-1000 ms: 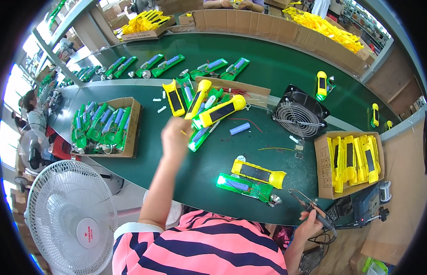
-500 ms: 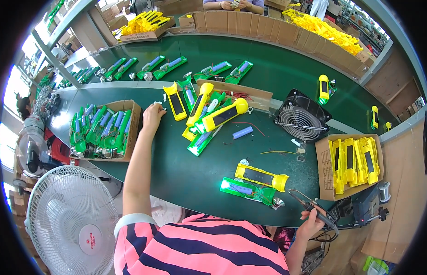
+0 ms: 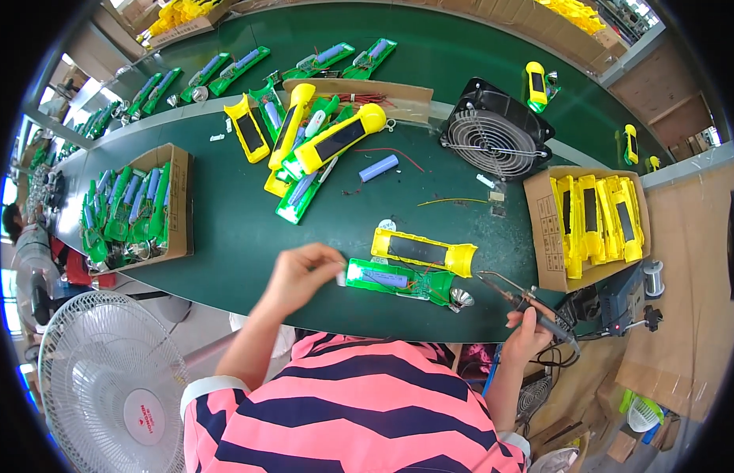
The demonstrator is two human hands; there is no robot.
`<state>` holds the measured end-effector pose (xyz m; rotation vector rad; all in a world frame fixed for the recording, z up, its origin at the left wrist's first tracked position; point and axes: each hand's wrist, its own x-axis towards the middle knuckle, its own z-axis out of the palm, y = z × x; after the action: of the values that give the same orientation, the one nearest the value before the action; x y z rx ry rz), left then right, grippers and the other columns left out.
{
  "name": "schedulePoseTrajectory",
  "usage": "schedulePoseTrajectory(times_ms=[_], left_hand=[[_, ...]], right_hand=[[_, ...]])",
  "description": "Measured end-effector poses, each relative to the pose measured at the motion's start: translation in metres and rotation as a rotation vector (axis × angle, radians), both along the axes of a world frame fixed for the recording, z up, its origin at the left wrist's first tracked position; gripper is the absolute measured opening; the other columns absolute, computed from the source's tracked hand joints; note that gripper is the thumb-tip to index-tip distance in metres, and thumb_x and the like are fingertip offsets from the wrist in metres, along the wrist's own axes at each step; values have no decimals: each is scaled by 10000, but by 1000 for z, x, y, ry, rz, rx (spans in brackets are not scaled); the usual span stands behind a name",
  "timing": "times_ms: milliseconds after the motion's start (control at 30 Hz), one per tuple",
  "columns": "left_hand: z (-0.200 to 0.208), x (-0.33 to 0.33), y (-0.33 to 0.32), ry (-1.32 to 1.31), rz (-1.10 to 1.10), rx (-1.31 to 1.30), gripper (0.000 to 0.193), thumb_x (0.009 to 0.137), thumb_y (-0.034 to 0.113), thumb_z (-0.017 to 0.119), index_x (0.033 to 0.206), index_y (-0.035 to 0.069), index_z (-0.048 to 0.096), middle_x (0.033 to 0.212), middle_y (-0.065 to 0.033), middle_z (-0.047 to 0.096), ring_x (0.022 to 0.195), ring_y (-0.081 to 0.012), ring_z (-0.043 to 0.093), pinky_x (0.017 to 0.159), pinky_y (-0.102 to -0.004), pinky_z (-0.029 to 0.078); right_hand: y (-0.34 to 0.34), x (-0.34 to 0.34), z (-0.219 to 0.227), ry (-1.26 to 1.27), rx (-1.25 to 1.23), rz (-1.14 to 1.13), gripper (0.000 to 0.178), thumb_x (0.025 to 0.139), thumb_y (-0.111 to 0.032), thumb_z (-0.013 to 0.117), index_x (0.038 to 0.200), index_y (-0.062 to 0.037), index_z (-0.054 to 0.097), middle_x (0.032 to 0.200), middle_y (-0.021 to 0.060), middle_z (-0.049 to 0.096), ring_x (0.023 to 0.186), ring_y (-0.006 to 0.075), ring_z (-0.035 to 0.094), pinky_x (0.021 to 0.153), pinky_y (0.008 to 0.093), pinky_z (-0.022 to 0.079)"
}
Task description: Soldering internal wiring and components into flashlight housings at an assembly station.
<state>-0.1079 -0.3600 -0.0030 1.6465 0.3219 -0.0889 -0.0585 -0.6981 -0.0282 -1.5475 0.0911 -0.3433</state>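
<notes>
My left hand (image 3: 298, 277) pinches a small white piece (image 3: 341, 277) at the left end of a green lamp housing (image 3: 436, 285). Inside that housing lie a blue cylindrical battery (image 3: 387, 279), thin wires and a small board; a silvery reflector (image 3: 462, 298) sits at its right end. Just behind it rests a yellow half shell (image 3: 463, 258) with a dark panel, joined by wires. Closed around a soldering iron (image 3: 555, 325), my right hand (image 3: 526, 339) stays right of the housing, at the table's near edge. The iron's tip points left, close to the yellow shell's end.
A carton of green housings (image 3: 178, 209) stands left, a carton of yellow shells (image 3: 547, 236) right. Yellow and green lamps (image 3: 339, 140) lie piled mid-table, beside a loose battery (image 3: 379, 168). A black fan (image 3: 493, 130) stands behind; a white fan (image 3: 107, 378) is at lower left.
My left hand has come from the small white bits at the back left to the green housing's left end, bringing a white piece. The view has shifted; my right hand still holds the iron.
</notes>
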Motion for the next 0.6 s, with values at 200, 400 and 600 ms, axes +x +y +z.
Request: schedulePoseTrajectory(times_ms=[200, 400, 600], left_hand=[[-27, 5, -17, -219, -63, 506, 70, 723, 58, 617, 776, 17, 602, 680, -73, 569, 673, -209, 518, 590, -302, 421], [-23, 10, -12, -210, -219, 563, 75, 703, 52, 619, 770, 35, 593, 787, -85, 493, 729, -207, 503, 602, -298, 418], [-20, -3, -26, -161, -44, 541, 379, 655, -7, 636, 1005, 35, 498, 890, -101, 460, 742, -211, 503, 644, -306, 431]], right_hand=[[-4, -2, -1, 6, 59, 4, 200, 780, -69, 574, 936, 35, 503, 880, 145, 587, 507, 155, 572, 415, 206, 443], [-6, -5, -2, 2, 29, -9, 176, 798, -73, 546, 939, 25, 510, 885, 140, 591, 516, 144, 558, 427, 206, 428], [-8, -4, -1, 3, 64, -4, 176, 785, -48, 554, 934, 33, 508, 876, 135, 586, 521, 151, 567, 423, 204, 442]])
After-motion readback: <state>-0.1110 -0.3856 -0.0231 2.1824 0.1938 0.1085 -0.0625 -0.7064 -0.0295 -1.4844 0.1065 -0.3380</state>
